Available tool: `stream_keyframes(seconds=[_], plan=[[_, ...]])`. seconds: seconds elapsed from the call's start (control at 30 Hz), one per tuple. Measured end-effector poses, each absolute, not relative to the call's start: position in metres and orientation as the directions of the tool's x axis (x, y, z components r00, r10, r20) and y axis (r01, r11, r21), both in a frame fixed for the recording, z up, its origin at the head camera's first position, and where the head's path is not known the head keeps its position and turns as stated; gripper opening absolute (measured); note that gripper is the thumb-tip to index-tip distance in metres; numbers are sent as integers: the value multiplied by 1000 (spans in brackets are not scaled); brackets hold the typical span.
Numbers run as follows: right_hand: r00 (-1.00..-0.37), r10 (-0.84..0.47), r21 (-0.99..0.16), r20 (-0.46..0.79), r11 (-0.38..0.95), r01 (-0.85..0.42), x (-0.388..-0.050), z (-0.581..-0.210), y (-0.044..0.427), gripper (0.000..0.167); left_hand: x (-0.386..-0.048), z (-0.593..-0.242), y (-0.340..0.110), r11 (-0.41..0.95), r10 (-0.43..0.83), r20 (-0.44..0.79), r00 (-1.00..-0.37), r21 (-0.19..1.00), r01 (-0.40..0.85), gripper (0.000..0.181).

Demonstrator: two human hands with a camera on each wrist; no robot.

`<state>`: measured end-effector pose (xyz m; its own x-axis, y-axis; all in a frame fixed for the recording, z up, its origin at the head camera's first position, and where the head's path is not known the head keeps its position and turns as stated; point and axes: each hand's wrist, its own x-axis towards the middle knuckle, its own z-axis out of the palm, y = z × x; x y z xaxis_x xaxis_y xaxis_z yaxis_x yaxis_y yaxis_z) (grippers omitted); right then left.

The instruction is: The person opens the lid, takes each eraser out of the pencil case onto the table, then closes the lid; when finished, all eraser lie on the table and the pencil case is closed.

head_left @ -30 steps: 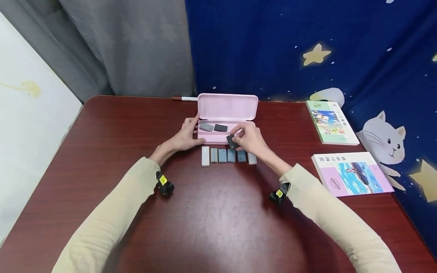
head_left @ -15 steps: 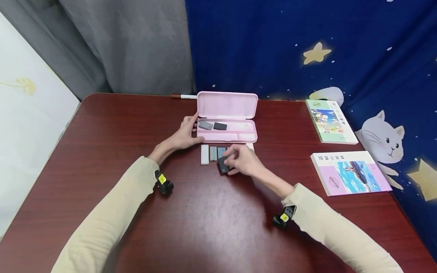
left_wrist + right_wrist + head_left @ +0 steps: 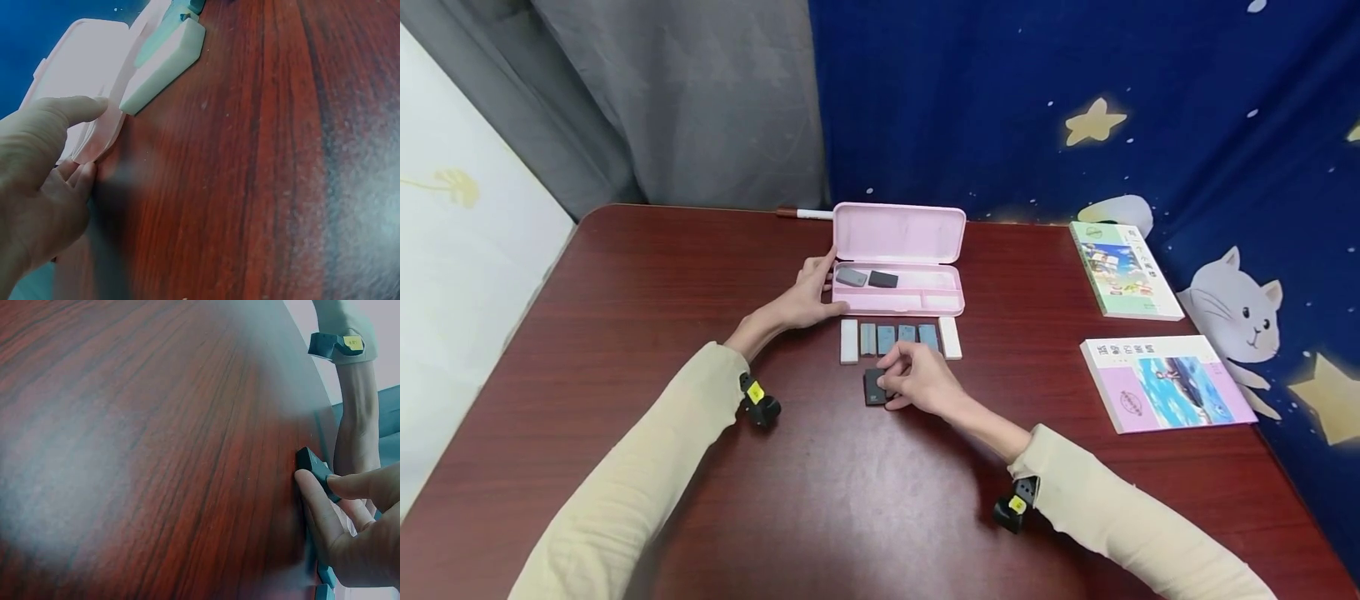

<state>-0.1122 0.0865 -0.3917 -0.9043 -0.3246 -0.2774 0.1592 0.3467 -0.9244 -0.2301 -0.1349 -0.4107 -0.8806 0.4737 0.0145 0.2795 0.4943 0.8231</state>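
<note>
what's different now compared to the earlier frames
The right hand has carried the black block from over the pink case's front edge toward the person and leftward, past the row of blocks, and still pinches it. Unchanged: the left hand at the case's left end, the grey block and dark block inside.

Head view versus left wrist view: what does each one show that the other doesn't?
Only head: the right hand pinching a dark block; a gray block and a black block inside the pink case; a marker; a green book and a purple book.

Only left wrist: no new object, just a low close-up of the left hand, its thumb at the case's rim and fingertips by the outer wall.

Both: the left hand, the open case, a white block and the table.
</note>
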Motion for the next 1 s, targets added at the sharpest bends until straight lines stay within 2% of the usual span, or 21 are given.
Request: stream_keyframes(seconds=[0.63, 1.0], plan=[[-916, -311, -887, -254, 452, 92, -117, -392, 82, 15, -236, -410, -138, 501, 497, -13, -868, 821, 275, 98], [-932, -319, -852, -173, 523, -22, -116, -391, 79, 15, -237, -413, -138, 522, 493, 6, -870, 798, 301, 97]])
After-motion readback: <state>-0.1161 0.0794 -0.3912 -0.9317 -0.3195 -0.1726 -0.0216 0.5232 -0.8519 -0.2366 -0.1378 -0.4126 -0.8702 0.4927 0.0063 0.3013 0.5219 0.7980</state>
